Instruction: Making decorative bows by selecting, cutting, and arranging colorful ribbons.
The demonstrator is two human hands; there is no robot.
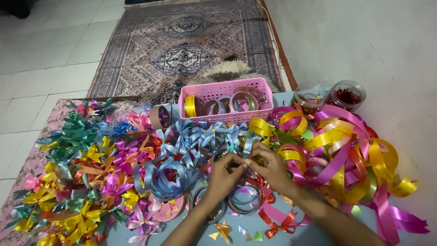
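My left hand (222, 176) and my right hand (271, 167) meet over the middle of the table, fingertips pinched together on a small piece of ribbon (247, 160) whose colour I cannot make out. Just behind them lies a cluster of light blue ribbon bows (200, 136). Loops of blue ribbon (165, 175) sit to the left of my left hand. A tangle of loose yellow, pink and orange ribbon (339, 146) spreads out to the right of my right hand.
A pink plastic basket (226, 89) holding ribbon rolls stands at the back. Two clear jars (328, 96) stand at the back right. Many finished bows in several colours (77, 173) cover the left side. A patterned rug (182, 45) lies on the floor beyond.
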